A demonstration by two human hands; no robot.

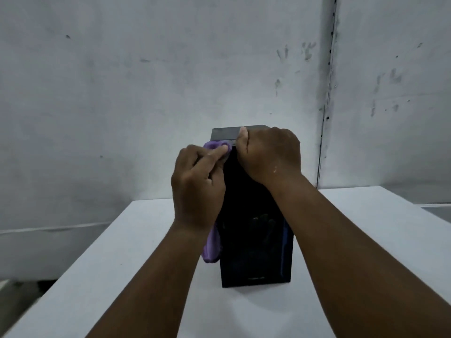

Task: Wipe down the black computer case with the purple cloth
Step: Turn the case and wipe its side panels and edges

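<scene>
Black computer case (253, 215), a tall glossy rectangular tower, standing upright near the middle of the white bench (366, 240), well in from the near edge and closer to the far edge by the grey wall (146, 69). Being steadied from above by the right hand (271, 154), fingers curled over the top right corner and thumb lying along the top front edge, probably so the tower is not rocking or sliding under the rubbing. Being wiped at the top front edge by the left hand (197, 176), its grip closing around the soft purple cloth (217, 146): fingers curled round a bunched wad, index finger pressing that wad against the case just beside the right thumb. Loose tail of the cloth hanging down below the left wrist, alongside the left face of the case, not reaching the bench as far as can be told.

Hands nearly touching at the top edge, so little room there for sweeping rightward without shifting the steadying hand. Plenty of open bench showing on both sides and in front of the case, giving room for working down the front and left faces. Front panel showing faint smudges lower down, suggesting wiping not yet finished. Rear face hidden.
</scene>
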